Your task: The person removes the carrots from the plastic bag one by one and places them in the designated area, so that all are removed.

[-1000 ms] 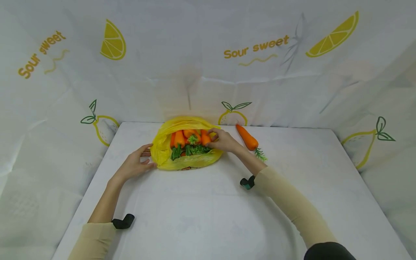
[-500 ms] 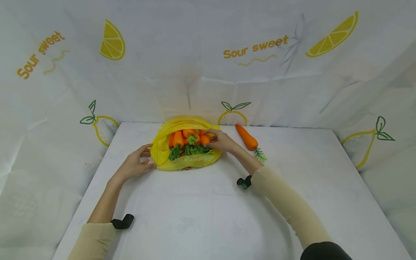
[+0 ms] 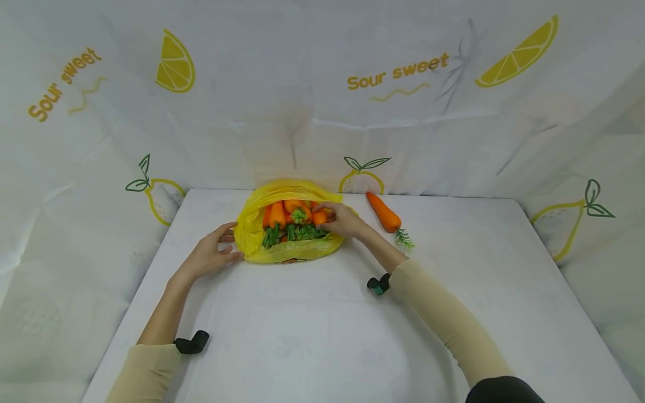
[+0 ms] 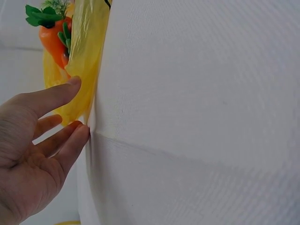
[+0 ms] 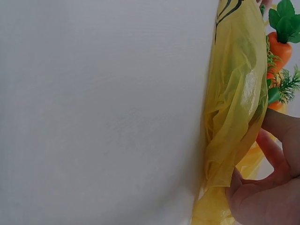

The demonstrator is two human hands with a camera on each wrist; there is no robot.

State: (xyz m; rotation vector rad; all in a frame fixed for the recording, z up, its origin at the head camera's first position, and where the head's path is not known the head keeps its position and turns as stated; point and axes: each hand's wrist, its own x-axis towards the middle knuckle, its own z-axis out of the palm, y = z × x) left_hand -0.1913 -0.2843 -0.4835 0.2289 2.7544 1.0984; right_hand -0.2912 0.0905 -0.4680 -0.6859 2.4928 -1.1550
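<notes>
A yellow plastic bag [image 3: 247, 238] lies on its side at the back of the white table, its mouth facing me. Several toy carrots [image 3: 277, 215] with green tops fill it. My left hand [image 3: 209, 252] rests against the bag's left side, fingers loosely bent and holding nothing; in the left wrist view its fingertips are close to the yellow plastic. My right hand [image 3: 345, 219] reaches into the mouth from the right. Its thumb and fingers are around a carrot [image 3: 319, 217] at the right end; in the right wrist view, the bag's edge hides most of that grip.
One more toy carrot [image 3: 383, 212] lies outside the bag, to the right of it. Behind the table [image 3: 302, 324] hangs a white cloth [image 3: 282, 84] printed with lemons, close behind the bag.
My right hand has shifted slightly left, deeper into the bag's mouth, and stays at the right-end carrot. The left hand and the bag have hardly moved.
</notes>
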